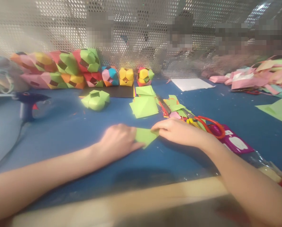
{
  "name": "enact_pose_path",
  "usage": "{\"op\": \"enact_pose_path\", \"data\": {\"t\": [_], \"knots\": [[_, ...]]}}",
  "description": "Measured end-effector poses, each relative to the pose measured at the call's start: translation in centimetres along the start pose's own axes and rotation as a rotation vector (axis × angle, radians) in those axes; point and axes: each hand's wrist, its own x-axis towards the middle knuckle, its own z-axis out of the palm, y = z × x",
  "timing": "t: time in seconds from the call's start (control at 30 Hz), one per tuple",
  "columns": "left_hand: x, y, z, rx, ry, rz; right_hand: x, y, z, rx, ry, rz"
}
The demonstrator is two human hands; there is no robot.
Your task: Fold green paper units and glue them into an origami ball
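Observation:
A small green paper sheet (145, 136) lies low over the blue tabletop, between my two hands. Its left side is gripped by my left hand (119, 138), with the fingers curled and the thumb along the lower edge. My right hand (172, 130) pinches the right corner between thumb and fingertips. Just beyond them rests a stack of green paper squares (144, 107). To its left sits a green folded paper ball (96, 100). Orange-handled scissors (210, 124) lie beside my right wrist, near a heap of paper scraps (175, 105).
Several coloured folded paper balls (67, 67) are stacked along a perforated metal screen (131, 28). A dark blue glue gun (28, 104) stands at left, its cord trailing forward. Pink paper strips (256, 77), a white sheet (190, 84) and a purple packet (237, 140) lie to the right.

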Motion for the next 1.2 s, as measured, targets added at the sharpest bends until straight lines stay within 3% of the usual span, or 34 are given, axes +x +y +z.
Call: {"op": "enact_pose_path", "data": {"t": [0.13, 0.23, 0.37, 0.5, 0.57, 0.77, 0.87, 0.97, 1.1, 1.2], "knots": [[0.9, -1.6, -0.7, -0.011, -0.094, -0.056, 0.1, 0.3, -1.1, 0.002, -0.047, 0.062], [1.5, -3.1, -0.6, -0.117, -0.078, -0.072, 0.2, 0.4, -1.3, 0.010, -0.030, 0.095], [1.7, -3.9, 0.2, -0.405, -0.047, 0.057, 0.3, 0.5, -1.1, -0.001, 0.019, 0.137], [1.8, -3.5, 1.1, -0.526, -0.029, 0.141, 0.2, 0.4, -1.0, 0.020, 0.077, 0.153], [1.9, -3.4, 1.4, -0.571, 0.027, 0.076, 0.3, 0.5, -0.9, 0.058, 0.136, 0.165], [2.3, -4.0, 1.6, -0.807, 0.164, -0.338, 1.4, 1.3, 0.2, 0.390, 0.469, 0.291], [2.3, -3.6, 1.9, -0.891, 0.179, -0.378, 1.9, 0.7, 0.9, 0.700, 0.382, 0.332], [2.1, -2.8, 2.1, -0.924, 0.245, -0.307, 2.1, -0.7, 1.7, 0.956, 0.237, 0.327], [1.8, -1.8, 2.2, -0.906, 0.292, -0.223, 2.4, -2.0, 2.4, 1.048, 0.247, 0.284], [1.7, -1.5, 2.2, -0.930, 0.266, -0.239, 2.7, -1.9, 2.8, 1.036, 0.283, 0.271]]}}
